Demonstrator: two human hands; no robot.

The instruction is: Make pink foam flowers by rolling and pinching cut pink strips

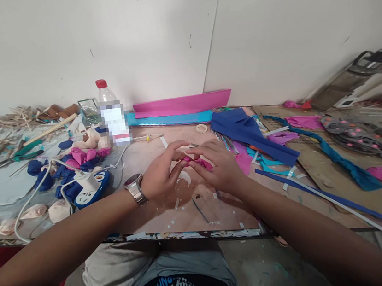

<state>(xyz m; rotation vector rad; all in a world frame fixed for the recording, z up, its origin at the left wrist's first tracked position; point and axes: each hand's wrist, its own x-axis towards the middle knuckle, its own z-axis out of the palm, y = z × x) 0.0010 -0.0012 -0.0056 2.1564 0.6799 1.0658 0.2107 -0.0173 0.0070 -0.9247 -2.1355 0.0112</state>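
Note:
My left hand [161,172], with a metal watch [135,189] on its wrist, pinches a small bunched piece of magenta cloth [187,159] between thumb and fingers. From the other side, my right hand [219,161] grips the same piece, the two thumbs almost meeting on it. Part of the cloth shows under the right fingers, and the rest is hidden by them. Both hands are held just above the table [165,215], close to its front edge. A small metallic thing [194,145] shows at the right fingertips, too little of it to name.
On the left lie blue and pink rolled cloth pieces [88,154], a blue power strip [92,192] with a white cable, and green-handled pliers [28,150]. A bottle [106,95] stands behind. To the right are blue cloth [245,129], a white stick [349,211] and cardboard [314,165].

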